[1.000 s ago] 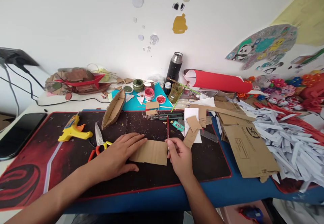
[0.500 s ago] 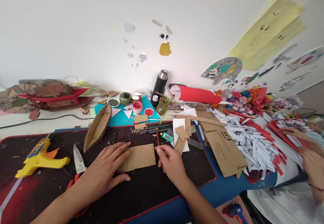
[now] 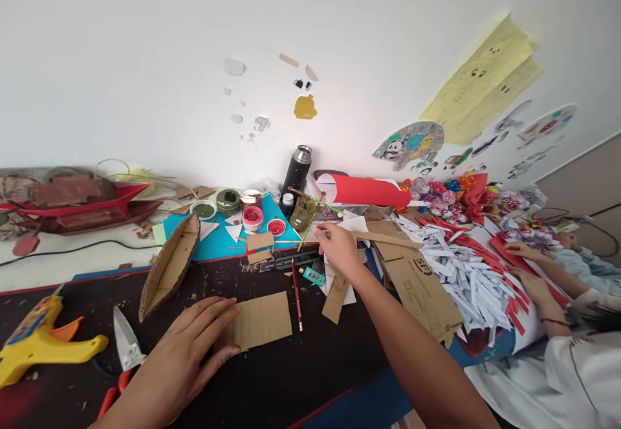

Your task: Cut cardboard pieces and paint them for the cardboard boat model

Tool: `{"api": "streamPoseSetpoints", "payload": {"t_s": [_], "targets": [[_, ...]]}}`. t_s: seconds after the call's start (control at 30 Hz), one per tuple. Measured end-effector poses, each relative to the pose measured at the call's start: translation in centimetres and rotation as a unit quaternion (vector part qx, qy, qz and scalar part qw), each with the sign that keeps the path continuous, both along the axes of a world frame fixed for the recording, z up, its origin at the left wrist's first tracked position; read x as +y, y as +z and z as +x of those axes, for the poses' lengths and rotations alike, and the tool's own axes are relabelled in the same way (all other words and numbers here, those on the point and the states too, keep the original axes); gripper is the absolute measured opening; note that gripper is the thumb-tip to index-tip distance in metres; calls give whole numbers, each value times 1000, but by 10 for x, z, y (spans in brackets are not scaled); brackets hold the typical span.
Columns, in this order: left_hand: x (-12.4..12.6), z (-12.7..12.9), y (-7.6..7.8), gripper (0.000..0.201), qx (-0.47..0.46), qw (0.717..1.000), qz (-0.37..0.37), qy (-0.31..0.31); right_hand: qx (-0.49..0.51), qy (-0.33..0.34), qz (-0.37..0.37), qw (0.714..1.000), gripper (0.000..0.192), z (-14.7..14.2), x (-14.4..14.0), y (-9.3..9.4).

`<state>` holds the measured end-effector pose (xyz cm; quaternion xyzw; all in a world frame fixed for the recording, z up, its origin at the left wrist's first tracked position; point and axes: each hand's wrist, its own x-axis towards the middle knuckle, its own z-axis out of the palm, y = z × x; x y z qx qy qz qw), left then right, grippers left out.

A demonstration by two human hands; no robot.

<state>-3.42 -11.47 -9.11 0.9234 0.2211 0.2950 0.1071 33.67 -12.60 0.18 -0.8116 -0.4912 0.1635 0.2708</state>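
Note:
My left hand (image 3: 196,345) lies with its fingers stretched out and thumb apart over the left end of a rectangular piece of cardboard (image 3: 266,321) on the dark mat. Just right of that cardboard, a red pencil (image 3: 297,299) rests on the mat. My right hand (image 3: 339,248) is farther back, over white paper and cardboard scraps (image 3: 338,301). Its thumb and fingers are pinched together near the paint-water jar (image 3: 305,214); what is between them is hidden. A small green box (image 3: 312,276) lies left of that wrist.
To the left are scissors (image 3: 127,341), a yellow glue gun (image 3: 51,345) and a boat-shaped cardboard shell (image 3: 171,266). Paint pots (image 3: 252,218) and a black flask (image 3: 297,171) stand behind. Rightward lie folded cardboard (image 3: 420,286), paper strips (image 3: 475,283) and another person's hands (image 3: 533,280).
My right hand has left the pencil's side and moved back and right over the scraps. The left hand stays on the cardboard. The whole view has shifted somewhat.

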Motion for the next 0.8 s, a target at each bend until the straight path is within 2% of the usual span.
{"api": "streamPoseSetpoints", "payload": {"t_s": [0.07,0.13,0.27,0.37,0.47,0.6,0.7,0.8], "targets": [[-1,1,4,45,-13,1000,-3,3,-18,12,-17,1000,30,3,10,1],[-1,3,15,39,-26,1000,-10,3,-31,23,-32,999,31,5,18,0],[8,17,52,34,-36,999,-13,-29,-42,34,-51,997,42,9,29,-6],[24,41,82,31,-32,999,-3,-41,-40,39,-54,997,45,13,32,-9],[48,77,103,29,-26,998,1,-50,-33,39,-53,997,42,14,33,-10],[84,139,126,33,-7,997,33,-72,-10,34,-48,998,35,11,35,-11],[109,190,141,32,55,993,74,-68,9,32,-39,999,31,10,36,-13],[127,235,149,28,137,984,111,-26,25,28,-32,999,28,9,37,-17]]}}
